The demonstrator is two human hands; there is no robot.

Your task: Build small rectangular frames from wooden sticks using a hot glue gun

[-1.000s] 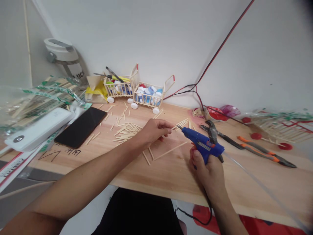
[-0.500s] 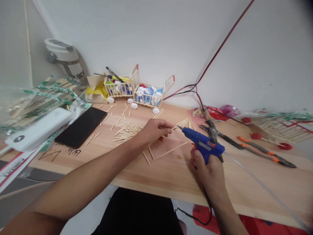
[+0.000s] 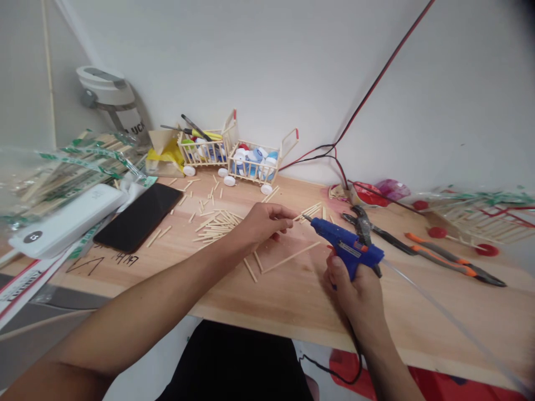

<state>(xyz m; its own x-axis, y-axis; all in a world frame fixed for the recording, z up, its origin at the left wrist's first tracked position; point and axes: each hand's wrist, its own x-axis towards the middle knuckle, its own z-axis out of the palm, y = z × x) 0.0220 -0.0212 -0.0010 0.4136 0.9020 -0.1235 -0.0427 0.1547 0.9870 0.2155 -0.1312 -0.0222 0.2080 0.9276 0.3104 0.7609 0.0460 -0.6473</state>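
My right hand [image 3: 355, 295] is wrapped around the handle of a blue hot glue gun [image 3: 349, 245]. A clear glue stick [image 3: 434, 306] trails out of its back end. The gun's nozzle points left, close to the fingertips of my left hand [image 3: 270, 223]. Thumb and index finger there are pinched on what looks like a thin wooden stick [image 3: 298, 218], mostly hidden by the fingers. Below the nozzle a long thin stick [image 3: 291, 258] lies on the table, with two shorter sticks beside it. Behind my left wrist is a pile of short wooden sticks [image 3: 219, 224].
Two small stick-built carts [image 3: 253, 170] with bottle caps stand at the back. A black phone [image 3: 137, 217], a white power bank [image 3: 69, 220] and bagged sticks [image 3: 79, 161] lie left. To the right are orange-handled pliers [image 3: 455, 259] and a cart with red wheels [image 3: 487, 250].
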